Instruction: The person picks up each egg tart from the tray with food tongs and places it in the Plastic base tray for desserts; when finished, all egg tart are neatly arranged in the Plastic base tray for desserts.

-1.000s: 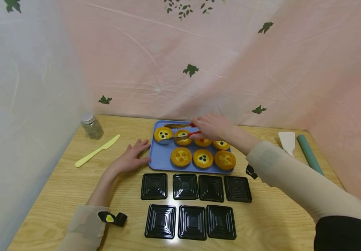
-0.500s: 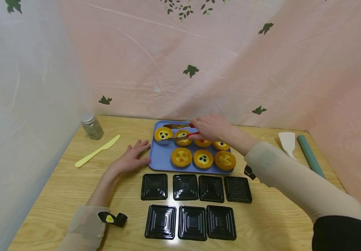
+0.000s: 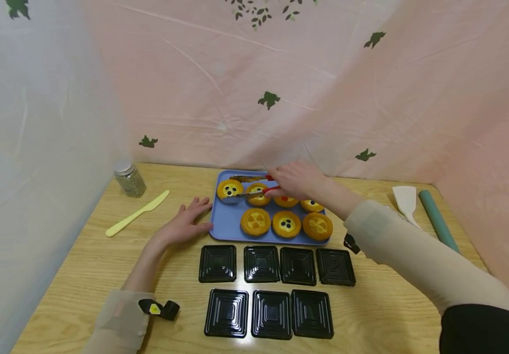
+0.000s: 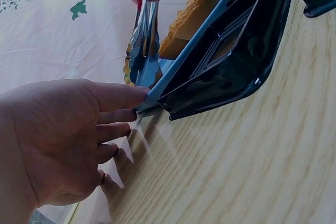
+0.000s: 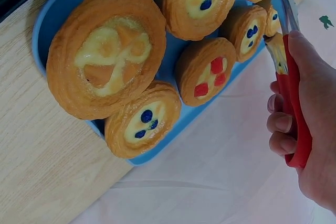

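My right hand (image 3: pixel 299 180) grips red-handled metal tongs (image 5: pixel 294 114) above the back of a blue tray (image 3: pixel 224 227). The tong arms are spread, one on each side of a blueberry-topped tart (image 3: pixel 230 187) in the tray's back left corner. My left hand (image 3: pixel 185 223) lies beside the tray with fingers extended, its fingertips at the left rim. Other tarts stand in two rows: a fruit-slice tart (image 3: pixel 255 221) in front, and a red-topped tart (image 5: pixel 210 72) behind, partly hidden by my right hand in the head view.
Two rows of square black plastic trays (image 3: pixel 270 314) lie in front of the blue tray. A yellow knife (image 3: pixel 139 213) and a glass jar (image 3: pixel 131 182) are at the left. To the right lie a white spatula (image 3: pixel 405 200) and a green cylinder (image 3: pixel 437 221). Cloth hangs behind the table.
The tongs and my right hand have shifted very slightly to the left around the back left tart. My left hand stays at the tray's rim.
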`<act>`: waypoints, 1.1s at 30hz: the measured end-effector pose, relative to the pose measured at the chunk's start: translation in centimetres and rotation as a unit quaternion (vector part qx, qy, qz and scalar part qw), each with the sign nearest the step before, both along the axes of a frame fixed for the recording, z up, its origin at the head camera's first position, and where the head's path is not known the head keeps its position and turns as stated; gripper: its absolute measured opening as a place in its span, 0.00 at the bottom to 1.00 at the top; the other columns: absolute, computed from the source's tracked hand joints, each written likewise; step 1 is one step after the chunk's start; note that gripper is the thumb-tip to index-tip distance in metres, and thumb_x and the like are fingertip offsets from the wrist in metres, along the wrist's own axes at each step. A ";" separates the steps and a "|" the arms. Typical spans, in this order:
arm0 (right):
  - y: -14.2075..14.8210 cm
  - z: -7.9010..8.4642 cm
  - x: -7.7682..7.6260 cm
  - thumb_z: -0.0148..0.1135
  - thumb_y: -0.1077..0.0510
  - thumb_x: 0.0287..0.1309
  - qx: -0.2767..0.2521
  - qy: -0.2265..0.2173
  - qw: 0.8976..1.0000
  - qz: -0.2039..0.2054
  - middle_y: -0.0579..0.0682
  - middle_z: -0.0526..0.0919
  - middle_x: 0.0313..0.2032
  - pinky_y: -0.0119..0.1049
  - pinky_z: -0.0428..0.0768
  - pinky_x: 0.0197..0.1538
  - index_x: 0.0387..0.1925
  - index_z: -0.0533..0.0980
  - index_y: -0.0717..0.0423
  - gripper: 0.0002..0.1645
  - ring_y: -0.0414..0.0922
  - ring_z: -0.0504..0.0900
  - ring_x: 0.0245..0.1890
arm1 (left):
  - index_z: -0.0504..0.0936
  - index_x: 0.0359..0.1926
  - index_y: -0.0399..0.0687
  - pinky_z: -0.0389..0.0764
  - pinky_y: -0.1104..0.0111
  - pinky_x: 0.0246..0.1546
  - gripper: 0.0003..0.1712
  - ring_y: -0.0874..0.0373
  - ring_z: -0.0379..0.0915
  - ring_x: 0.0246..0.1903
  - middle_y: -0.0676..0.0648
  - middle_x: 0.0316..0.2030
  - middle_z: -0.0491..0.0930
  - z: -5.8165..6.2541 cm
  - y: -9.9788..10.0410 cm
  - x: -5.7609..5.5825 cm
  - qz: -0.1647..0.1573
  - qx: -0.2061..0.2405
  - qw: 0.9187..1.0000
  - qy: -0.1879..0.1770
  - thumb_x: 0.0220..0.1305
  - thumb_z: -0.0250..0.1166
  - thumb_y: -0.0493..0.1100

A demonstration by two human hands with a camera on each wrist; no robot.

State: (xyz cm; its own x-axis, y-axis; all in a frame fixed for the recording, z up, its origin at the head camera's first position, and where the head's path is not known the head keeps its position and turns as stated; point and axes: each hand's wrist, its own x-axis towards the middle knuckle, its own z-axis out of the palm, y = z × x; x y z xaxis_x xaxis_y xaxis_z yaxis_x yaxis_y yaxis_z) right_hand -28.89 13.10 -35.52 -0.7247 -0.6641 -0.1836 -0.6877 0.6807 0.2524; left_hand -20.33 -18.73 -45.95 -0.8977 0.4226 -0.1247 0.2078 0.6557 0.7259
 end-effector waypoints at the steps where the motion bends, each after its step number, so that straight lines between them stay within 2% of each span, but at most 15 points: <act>1: 0.0 0.0 0.0 0.52 0.26 0.69 0.000 0.001 1.000 0.000 0.47 0.84 0.34 0.35 0.74 0.26 0.55 0.76 0.52 0.36 0.44 0.77 0.24 | 0.62 0.76 0.33 0.27 0.34 0.79 0.38 0.32 0.31 0.82 0.32 0.80 0.50 0.0 0.0 0.0 0.000 0.000 1.000 0.000 0.74 0.61 0.46; 13: 0.3 -0.4 0.0 0.53 0.26 0.68 -0.007 0.000 1.000 -0.004 0.47 0.83 0.31 0.34 0.70 0.23 0.48 0.76 0.52 0.34 0.45 0.75 0.21 | 0.61 0.77 0.34 0.27 0.34 0.79 0.38 0.31 0.31 0.81 0.32 0.80 0.50 -0.1 0.0 -0.1 -0.002 0.000 1.000 0.003 0.74 0.61 0.47; 28: 0.4 -0.4 0.1 0.53 0.27 0.69 -0.009 -0.010 1.000 -0.011 0.48 0.82 0.31 0.33 0.67 0.23 0.49 0.76 0.52 0.33 0.45 0.74 0.21 | 0.61 0.77 0.34 0.28 0.34 0.79 0.38 0.32 0.31 0.82 0.32 0.80 0.50 -0.1 0.0 0.0 0.001 -0.002 1.000 0.000 0.74 0.61 0.47; 33: 0.7 0.7 0.3 0.56 0.29 0.69 -0.035 -0.021 0.999 -0.009 0.49 0.84 0.34 0.36 0.74 0.28 0.47 0.77 0.52 0.31 0.46 0.76 0.23 | 0.61 0.77 0.34 0.28 0.34 0.79 0.38 0.31 0.31 0.81 0.32 0.80 0.50 0.0 0.1 0.1 0.000 -0.003 1.000 0.003 0.74 0.61 0.47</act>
